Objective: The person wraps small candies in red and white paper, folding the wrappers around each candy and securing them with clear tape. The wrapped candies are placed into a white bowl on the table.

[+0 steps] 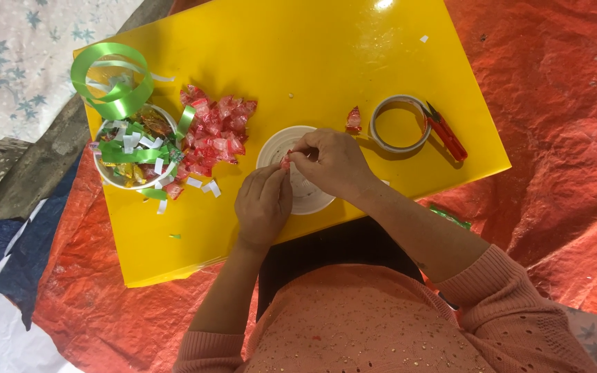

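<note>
Hands: we see both meet over the white cup (297, 188), near the front edge of the yellow table (298, 55).
Left hand (262, 204): fingers curled together, tips pinching the lower side of a small red candy (285, 163).
Right hand (332, 163): fingers bent, tips pinching the same candy from above; we cannot tell how much of the candy is hidden by the fingers.
Candy: held between the two hands, just above the cup's rim.
Cup: round, white, partly covered by both hands.
Candy pile (214, 131): red wrapped pieces, left of the cup, touching the bowl.
Stray candy (354, 120): one red piece between the right hand and the tape.
Bowl (108, 176): white, at the table's left side, filled with green and white strips and wrappers.
Ribbon (112, 79): green coil resting behind the bowl.
Tape (399, 123): roll lying flat, right of the hands.
Snips (445, 131): red-handled, just beside the tape.
Mat (561, 103): orange sheet under the table.
</note>
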